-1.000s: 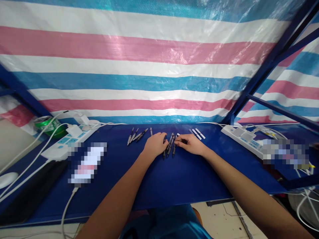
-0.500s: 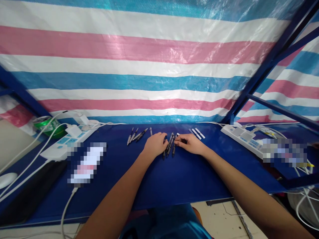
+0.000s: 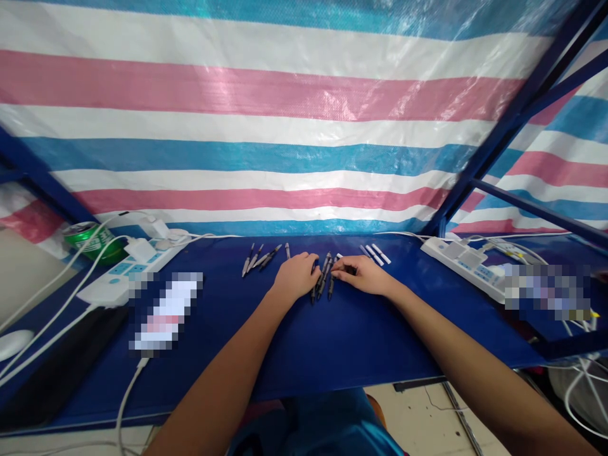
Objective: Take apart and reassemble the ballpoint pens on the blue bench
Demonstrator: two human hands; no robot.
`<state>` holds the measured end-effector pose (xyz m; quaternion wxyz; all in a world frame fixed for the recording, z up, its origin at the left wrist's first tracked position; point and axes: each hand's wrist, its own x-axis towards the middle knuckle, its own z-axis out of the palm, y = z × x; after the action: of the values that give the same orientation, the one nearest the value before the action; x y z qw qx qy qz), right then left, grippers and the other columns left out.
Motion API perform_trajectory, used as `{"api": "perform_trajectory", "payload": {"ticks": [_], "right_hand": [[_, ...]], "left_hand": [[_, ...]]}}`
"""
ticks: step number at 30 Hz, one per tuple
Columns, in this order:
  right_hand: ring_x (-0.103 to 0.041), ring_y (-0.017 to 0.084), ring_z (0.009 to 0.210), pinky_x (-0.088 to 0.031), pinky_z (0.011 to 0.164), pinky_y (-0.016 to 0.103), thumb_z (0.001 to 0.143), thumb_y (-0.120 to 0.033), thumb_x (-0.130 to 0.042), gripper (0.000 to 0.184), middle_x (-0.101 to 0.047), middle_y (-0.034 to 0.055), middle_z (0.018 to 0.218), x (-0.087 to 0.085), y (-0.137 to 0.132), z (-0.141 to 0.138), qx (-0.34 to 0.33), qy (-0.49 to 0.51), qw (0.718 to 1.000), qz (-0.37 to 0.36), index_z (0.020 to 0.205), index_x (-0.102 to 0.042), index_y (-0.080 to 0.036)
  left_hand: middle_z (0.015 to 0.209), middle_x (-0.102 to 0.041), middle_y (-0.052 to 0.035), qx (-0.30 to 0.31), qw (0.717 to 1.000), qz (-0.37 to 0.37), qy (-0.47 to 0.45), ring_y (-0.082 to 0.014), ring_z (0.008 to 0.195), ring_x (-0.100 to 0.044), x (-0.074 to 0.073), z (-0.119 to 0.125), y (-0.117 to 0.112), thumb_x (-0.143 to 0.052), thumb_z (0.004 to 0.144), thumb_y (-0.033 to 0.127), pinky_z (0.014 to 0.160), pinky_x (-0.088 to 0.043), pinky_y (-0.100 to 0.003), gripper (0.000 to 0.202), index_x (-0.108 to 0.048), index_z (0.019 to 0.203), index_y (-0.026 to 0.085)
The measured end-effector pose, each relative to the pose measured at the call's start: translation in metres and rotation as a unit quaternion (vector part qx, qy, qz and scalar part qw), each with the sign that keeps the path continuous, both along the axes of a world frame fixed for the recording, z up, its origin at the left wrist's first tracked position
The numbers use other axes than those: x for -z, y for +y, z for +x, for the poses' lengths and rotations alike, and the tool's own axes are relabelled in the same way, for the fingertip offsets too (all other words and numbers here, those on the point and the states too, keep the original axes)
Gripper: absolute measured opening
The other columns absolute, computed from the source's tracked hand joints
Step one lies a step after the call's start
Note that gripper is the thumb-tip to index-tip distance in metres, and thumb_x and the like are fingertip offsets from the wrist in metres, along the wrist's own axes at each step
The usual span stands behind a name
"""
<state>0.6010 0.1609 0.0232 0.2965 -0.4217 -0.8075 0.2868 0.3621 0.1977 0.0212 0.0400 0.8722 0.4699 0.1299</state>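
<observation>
Both my hands rest on a dark blue table (image 3: 332, 342) at its far middle. My left hand (image 3: 295, 277) lies knuckles up, fingers curled, touching a bunch of several dark pens (image 3: 325, 277) that lie between the hands. My right hand (image 3: 363, 274) has its fingertips pinched at the top of that bunch; what it grips is too small to make out. Another group of dark pens (image 3: 260, 258) lies to the left. A few white pen parts (image 3: 376, 254) lie to the right.
A white power strip (image 3: 124, 272) with plugs and cables lies at the left, a green can (image 3: 90, 239) behind it. A second power strip (image 3: 468, 266) lies at the right. A striped tarpaulin (image 3: 266, 126) and blue frame bars (image 3: 503, 126) close off the back.
</observation>
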Motion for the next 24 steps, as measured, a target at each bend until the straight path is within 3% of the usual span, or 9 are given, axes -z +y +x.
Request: {"api": "perform_trajectory", "payload": {"ticks": [17,24], "right_hand": [[-0.067,0.021,0.078,-0.052,0.071,0.031,0.101,-0.045,-0.065,0.029,-0.077,0.0053,0.092,0.0005,-0.0001,0.0012,-0.007,-0.004,1.0,-0.01,0.115,-0.078,-0.023],[-0.066,0.02,0.076,-0.051,0.07,0.03,0.101,-0.045,-0.065,0.029,-0.077,0.0053,0.092,0.0013,-0.0004,0.0013,-0.006,-0.006,1.0,-0.008,0.114,-0.078,-0.022]], "left_hand": [[0.119,-0.07,-0.0107,0.019,1.0,-0.01,-0.004,-0.028,0.11,-0.068,-0.0016,-0.0013,-0.0004,-0.051,0.104,0.036,0.089,-0.051,-0.036,0.034,-0.066,0.132,0.023],[0.114,-0.074,-0.0106,-0.022,0.999,-0.024,-0.031,-0.0284,0.107,-0.069,-0.0016,0.001,0.0014,-0.058,0.098,0.029,0.087,-0.053,-0.036,0.034,-0.068,0.13,0.023]]}}
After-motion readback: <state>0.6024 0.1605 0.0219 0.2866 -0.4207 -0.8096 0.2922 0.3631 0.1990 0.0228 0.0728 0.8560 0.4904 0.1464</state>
